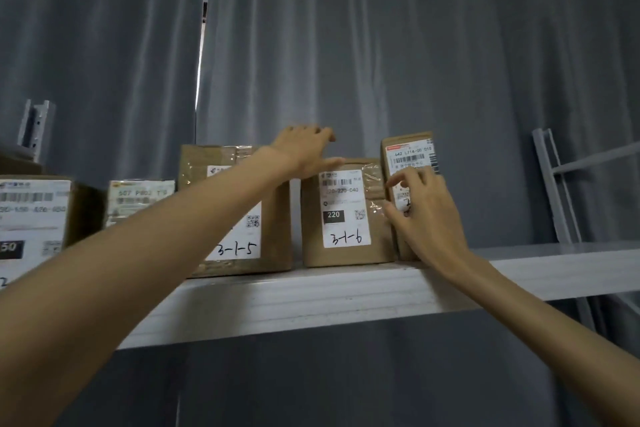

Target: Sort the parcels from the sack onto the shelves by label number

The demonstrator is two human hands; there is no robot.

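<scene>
Several brown cardboard parcels stand in a row on a white shelf (pixel 311 302) at head height. The parcel marked 3-1-6 (pixel 346 218) stands upright, and my left hand (pixel 306 149) grips its top edge, thumb in front and fingers over the back. To its right a narrower parcel (pixel 408 152) stands upright; my right hand (pixel 422 211) presses against its front label and holds its left edge. The parcel marked 3-1-5 (pixel 242 243) stands to the left, partly behind my left forearm. The sack is out of view.
Two more labelled parcels (pixel 138 201) (pixel 31 218) stand at the left end of the shelf. The shelf runs on bare to the right. Grey shelf uprights (pixel 554 191) rise at the right and far left. A grey curtain hangs behind.
</scene>
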